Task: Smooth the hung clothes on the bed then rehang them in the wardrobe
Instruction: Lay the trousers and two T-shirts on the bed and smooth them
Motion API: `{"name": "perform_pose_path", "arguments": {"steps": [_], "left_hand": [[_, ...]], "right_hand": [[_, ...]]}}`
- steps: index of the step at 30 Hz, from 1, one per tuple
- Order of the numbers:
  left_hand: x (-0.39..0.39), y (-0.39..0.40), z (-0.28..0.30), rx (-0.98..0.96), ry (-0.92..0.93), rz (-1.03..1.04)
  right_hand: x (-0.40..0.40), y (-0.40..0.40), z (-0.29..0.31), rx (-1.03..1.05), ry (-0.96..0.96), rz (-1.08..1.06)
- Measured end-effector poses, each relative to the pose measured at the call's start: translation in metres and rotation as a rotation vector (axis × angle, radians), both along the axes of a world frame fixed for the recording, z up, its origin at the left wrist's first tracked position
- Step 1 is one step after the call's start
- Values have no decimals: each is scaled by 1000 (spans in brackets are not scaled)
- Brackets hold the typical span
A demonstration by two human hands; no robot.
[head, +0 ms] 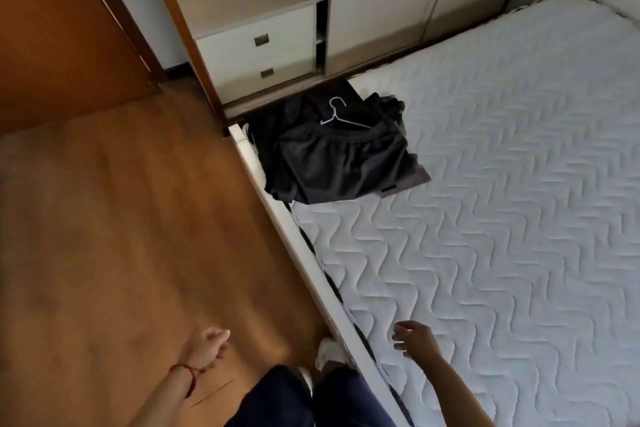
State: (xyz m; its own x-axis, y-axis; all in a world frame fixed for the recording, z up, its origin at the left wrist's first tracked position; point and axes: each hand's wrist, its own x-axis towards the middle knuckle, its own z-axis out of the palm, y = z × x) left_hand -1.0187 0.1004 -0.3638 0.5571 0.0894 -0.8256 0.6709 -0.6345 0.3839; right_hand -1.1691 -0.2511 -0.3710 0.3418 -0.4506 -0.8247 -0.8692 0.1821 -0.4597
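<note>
the left hand [212,345] hangs over the wooden floor [121,218], fingers loosely curled and holding nothing, a red string [187,373] round its wrist. the right hand [412,338] hovers above the near edge of the bed [502,218], fingers relaxed and empty. well apart from both, the dark clothes [332,152] lie heaped at the bed's far corner, a white hanger [341,114] on top, just beside the wardrobe [263,48].
</note>
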Motion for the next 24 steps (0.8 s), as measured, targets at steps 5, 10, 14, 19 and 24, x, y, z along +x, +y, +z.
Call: {"name": "perform_pose_path", "arguments": {"steps": [5,10,14,19,24], "left_hand": [[43,-15,7,-48,-9,77],[110,-26,-2,-81,-14,103],[188,-34,-18,-64,14,26],[301,-57,-16,-78,7,-183],[391,-111,-3,-131,-72,-329]], "right_hand": [[72,-13,2,27,-18,-3],[150,-19,1,36,-40,-3],[213,-24,-6,15,-41,-90],[279,-27,-7,-29,-14,-192],[339,-37,-1,-81,-15,-211]]}}
